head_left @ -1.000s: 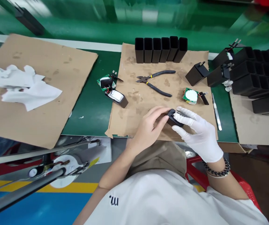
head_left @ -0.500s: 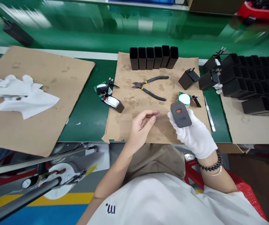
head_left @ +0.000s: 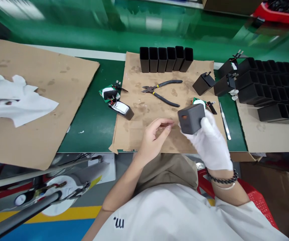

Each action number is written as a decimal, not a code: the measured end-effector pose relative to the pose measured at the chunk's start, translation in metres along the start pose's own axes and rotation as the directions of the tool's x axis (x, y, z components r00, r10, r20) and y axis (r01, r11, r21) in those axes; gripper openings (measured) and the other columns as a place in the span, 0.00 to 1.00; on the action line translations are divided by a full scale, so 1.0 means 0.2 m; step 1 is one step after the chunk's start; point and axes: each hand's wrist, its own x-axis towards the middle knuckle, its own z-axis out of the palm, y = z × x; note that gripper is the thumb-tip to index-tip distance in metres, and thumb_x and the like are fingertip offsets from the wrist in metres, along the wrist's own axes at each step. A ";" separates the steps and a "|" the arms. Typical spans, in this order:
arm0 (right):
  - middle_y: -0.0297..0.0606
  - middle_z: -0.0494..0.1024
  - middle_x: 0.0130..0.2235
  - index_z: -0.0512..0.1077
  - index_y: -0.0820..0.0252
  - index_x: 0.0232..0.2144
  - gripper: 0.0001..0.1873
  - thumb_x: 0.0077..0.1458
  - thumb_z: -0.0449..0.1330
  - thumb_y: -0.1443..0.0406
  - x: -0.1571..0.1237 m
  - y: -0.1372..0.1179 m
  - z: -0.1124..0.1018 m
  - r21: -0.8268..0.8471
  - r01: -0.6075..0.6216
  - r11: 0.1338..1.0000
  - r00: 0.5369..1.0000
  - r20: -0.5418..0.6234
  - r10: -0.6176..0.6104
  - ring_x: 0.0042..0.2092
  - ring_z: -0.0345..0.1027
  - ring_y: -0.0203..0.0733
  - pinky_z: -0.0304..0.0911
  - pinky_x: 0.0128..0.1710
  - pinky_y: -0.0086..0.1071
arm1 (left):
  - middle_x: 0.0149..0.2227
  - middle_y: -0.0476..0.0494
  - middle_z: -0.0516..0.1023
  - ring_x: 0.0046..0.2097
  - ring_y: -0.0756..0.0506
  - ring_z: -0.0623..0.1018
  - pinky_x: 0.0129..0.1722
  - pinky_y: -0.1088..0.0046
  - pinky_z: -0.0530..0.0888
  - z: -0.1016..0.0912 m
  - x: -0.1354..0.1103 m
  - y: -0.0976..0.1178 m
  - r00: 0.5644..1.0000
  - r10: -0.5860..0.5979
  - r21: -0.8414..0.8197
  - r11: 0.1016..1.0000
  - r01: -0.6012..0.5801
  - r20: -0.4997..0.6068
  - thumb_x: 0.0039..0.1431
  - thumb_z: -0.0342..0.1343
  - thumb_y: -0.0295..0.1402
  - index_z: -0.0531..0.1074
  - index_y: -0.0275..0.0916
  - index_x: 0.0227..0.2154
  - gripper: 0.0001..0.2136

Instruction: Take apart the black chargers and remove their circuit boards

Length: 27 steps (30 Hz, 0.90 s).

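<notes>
My right hand (head_left: 210, 140), in a white glove, grips a dark grey charger body (head_left: 191, 118) and holds it above the cardboard mat (head_left: 144, 113), its orange port facing me. My bare left hand (head_left: 154, 135) hovers just left of it, fingers curled with thumb and forefinger together; I see nothing in them. Behind the charger lies a green circuit board with a white disc (head_left: 197, 102), partly hidden. Black cutting pliers (head_left: 161, 90) lie further back on the mat.
A row of empty black housings (head_left: 166, 59) stands at the mat's far edge. More housings (head_left: 267, 88) are stacked at the right. A charger with prongs (head_left: 203, 83), tweezers (head_left: 225, 117), an opened unit (head_left: 115, 100) and crumpled white paper (head_left: 16, 100) lie around.
My left hand let go of the charger and drew back. My right hand lifted the charger off the mat and turned its port end toward me.
</notes>
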 end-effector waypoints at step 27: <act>0.40 0.81 0.57 0.78 0.50 0.55 0.17 0.65 0.61 0.62 0.04 0.00 -0.09 -0.749 0.503 0.430 0.863 0.416 -0.286 0.51 0.81 0.49 0.79 0.43 0.38 | 0.57 0.35 0.79 0.55 0.40 0.80 0.56 0.64 0.75 0.06 -0.08 -0.02 0.887 0.390 0.798 0.437 -0.415 0.248 0.71 0.44 0.26 0.61 0.40 0.69 0.25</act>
